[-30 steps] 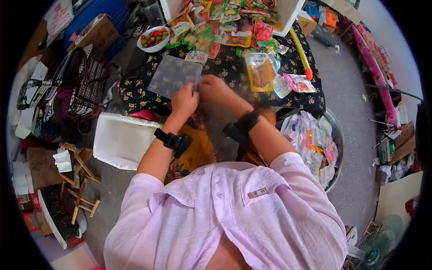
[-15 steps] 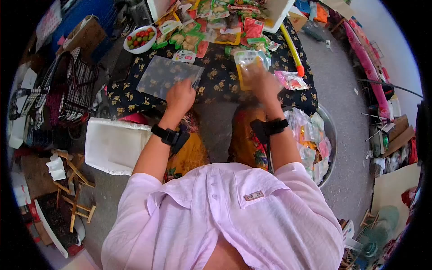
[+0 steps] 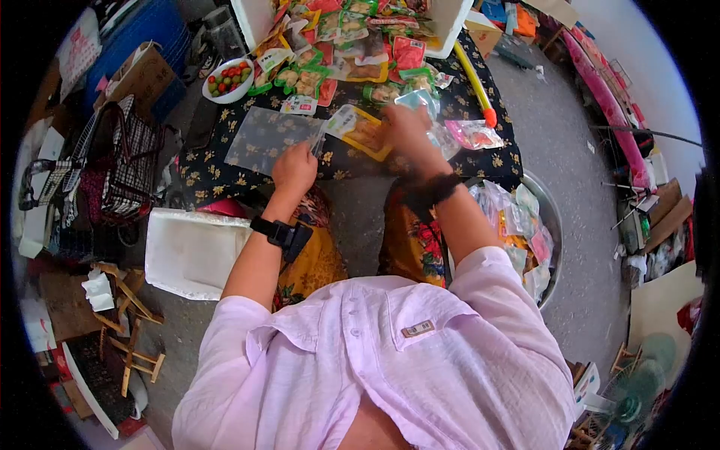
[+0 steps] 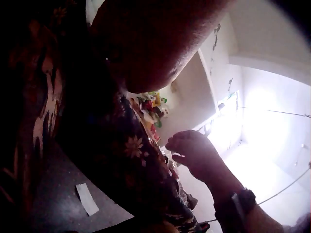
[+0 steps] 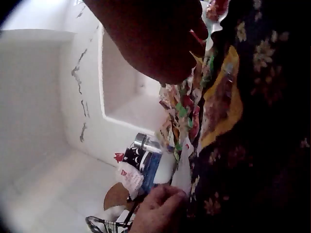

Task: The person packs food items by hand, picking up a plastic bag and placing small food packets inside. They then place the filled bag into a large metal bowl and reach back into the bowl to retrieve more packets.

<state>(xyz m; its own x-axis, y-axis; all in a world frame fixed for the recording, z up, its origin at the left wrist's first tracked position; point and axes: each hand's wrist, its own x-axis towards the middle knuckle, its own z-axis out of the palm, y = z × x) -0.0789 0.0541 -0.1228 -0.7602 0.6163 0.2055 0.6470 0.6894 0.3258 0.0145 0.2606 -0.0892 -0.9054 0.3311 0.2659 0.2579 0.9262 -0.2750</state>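
My left hand [image 3: 295, 169] pinches the right edge of a clear plastic bag [image 3: 262, 139] that lies flat on the flowered cloth. Right of the bag, a yellow-edged food pouch [image 3: 364, 131] lies slanted, its left end close to the bag. In the head view my right hand [image 3: 412, 139] overlaps this pouch's right end, fingertips by a pale blue packet [image 3: 418, 100]. The right wrist view shows the yellow-edged pouch [image 5: 221, 104] lying below that hand [image 5: 160, 39]; I cannot tell whether the fingers grip the pale packet. A pink-and-white packet [image 3: 474, 134] lies farther right.
Many food packets [image 3: 349, 49] spill from a white foam box [image 3: 450, 26] at the back. Beside them are a bowl of small tomatoes [image 3: 227, 80] and a yellow tube [image 3: 471, 75]. A metal basin [image 3: 556, 225] of packets and another foam box [image 3: 195, 251] flank my knees.
My right hand left the plastic bag and reached right to the yellow-edged pouch. The pouch has since shifted left and turned slantwise. My left hand has stayed at the bag's edge.
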